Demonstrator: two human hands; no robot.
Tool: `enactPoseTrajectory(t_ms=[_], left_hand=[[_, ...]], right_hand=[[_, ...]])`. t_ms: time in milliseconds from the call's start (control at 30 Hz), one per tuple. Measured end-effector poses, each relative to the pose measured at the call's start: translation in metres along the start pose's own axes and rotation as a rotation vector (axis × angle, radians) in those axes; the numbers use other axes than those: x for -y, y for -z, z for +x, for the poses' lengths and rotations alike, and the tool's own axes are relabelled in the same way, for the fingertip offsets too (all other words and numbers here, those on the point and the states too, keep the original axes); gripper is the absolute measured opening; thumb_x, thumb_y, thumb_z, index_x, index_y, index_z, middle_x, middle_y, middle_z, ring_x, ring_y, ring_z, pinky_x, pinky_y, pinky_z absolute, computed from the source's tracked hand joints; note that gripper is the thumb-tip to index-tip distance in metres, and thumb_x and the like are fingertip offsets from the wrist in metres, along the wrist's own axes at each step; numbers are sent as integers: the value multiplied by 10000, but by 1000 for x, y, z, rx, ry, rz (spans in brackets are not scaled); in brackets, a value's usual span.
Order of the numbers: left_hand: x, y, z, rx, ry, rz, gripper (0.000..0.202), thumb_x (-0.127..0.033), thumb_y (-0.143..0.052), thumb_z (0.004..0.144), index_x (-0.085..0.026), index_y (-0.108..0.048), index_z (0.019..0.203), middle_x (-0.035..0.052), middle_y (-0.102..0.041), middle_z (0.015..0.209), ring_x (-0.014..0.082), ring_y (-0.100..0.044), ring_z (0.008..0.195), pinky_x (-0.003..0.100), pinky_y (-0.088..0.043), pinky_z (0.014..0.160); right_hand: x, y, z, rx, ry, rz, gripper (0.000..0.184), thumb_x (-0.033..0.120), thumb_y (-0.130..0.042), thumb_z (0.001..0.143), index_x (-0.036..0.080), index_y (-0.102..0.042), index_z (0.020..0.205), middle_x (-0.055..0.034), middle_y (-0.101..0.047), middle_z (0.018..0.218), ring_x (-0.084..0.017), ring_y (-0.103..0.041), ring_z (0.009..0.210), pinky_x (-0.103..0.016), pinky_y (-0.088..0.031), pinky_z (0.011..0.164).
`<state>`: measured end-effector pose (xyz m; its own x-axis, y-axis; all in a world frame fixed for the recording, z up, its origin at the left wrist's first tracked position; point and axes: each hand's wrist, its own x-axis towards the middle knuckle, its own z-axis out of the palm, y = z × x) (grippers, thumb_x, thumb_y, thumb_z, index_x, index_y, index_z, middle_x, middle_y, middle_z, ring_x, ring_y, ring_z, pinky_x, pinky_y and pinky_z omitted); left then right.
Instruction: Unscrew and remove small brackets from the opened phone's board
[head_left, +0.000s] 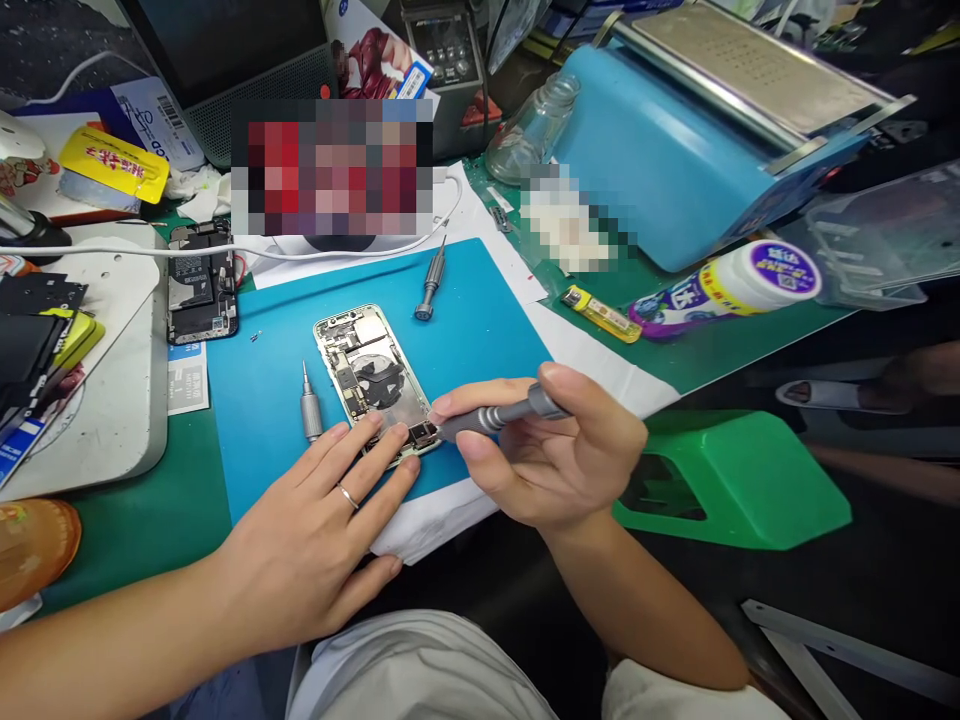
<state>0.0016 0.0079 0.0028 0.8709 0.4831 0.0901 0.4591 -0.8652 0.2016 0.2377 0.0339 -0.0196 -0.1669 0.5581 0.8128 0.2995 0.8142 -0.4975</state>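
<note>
An opened smartphone (386, 375), its inner boards bare, lies on a blue mat (277, 320). My left hand (315, 510) rests with its fingers stretched out over the lower end of the phone; a ring is on one finger. Between the thumb and fingers of my right hand (570, 450) is a grey precision screwdriver (491, 415), its tip end at the phone's lower right corner. Fingers and handle hide the exact contact there. A second screwdriver (310, 408) is just left of the phone, and a third screwdriver (430, 280) lies beyond it.
Tiny screws (255, 337) lie on the mat's left part. Another opened phone part (201, 280) sits farther left. A white cable (300, 252) crosses behind the mat. To the right are a yellow lighter (600, 313), a white-purple tub (724, 285), a blue machine (637, 150) and a green bin (757, 485).
</note>
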Motion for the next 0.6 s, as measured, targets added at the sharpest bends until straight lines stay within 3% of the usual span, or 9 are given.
enactPoseTrajectory(t_ms=[267,600], left_hand=[[1,0,-1,4,-3,24,697,-433,-540,994,-88,-361,1573,148,-319,1667,371,-200,1566,564,-308,1234],[1,0,1,2,-6,22,690,-424,-549,991,-88,-371,1567,151,-325,1664,370,-210,1562,558,-309,1232]], right_hand=[[-2,0,-2,-2,-23,24,778,-9,-652,836,212,-394,1536,-68,-756,1060,-171,-760,851,-290,-685,712],[-3,-1,-3,1,-45,28,818,-32,-650,812,238,-391,1540,-73,-760,1096,-179,-757,868,-301,-677,702]])
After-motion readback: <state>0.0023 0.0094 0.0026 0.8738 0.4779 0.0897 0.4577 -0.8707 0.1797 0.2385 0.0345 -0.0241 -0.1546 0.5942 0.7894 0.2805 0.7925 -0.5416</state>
